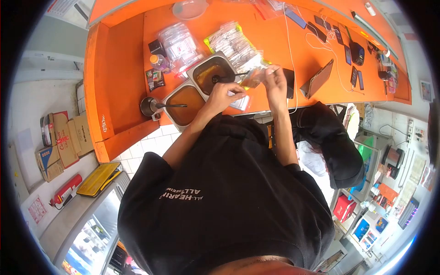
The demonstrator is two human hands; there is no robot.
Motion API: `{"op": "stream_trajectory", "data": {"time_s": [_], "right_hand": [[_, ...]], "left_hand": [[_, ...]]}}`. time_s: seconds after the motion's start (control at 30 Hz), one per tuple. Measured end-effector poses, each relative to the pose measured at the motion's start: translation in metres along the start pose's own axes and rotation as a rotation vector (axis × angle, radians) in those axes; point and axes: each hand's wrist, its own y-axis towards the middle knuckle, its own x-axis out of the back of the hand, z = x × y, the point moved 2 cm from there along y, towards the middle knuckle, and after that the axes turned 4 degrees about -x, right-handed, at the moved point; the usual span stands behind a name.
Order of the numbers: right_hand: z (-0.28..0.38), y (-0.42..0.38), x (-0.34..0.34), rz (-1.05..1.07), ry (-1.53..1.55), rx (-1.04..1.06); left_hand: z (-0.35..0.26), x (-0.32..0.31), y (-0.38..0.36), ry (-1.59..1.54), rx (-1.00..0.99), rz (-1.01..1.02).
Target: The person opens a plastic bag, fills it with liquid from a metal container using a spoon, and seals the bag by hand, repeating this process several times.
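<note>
My right hand is raised over the orange counter, its fingers pinched on the top of a small clear bag with something brownish in it. Just left of the bag, my left hand has its fingers curled together near the bag's lower side; what they hold, if anything, is too small to make out. Beside my left hand are two metal trays of brown liquid, one with a dark ladle and one with a black-handled ladle over it. A pile of small clear packets lies beyond.
Another stack of packets, a bottle with an orange cap and a metal cup stand on the left. Phones, cables and a tablet in a brown case lie right. A person in black is close on my right.
</note>
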Motion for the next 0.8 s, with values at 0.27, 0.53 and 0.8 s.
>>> {"op": "stream_trajectory", "data": {"time_s": [0.27, 0.53, 0.8], "right_hand": [[-0.072, 0.078, 0.065, 0.075, -0.371, -0.103], [-0.145, 0.108, 0.068, 0.353, -0.610, -0.257], [-0.113, 0.020, 0.073, -0.237, -0.746, 0.040]], "left_hand": [[0.038, -0.003, -0.046, 0.054, 0.273, 0.166], [0.040, -0.013, -0.057, 0.081, 0.401, 0.234], [-0.054, -0.007, -0.056, -0.440, -0.015, 0.628]]}}
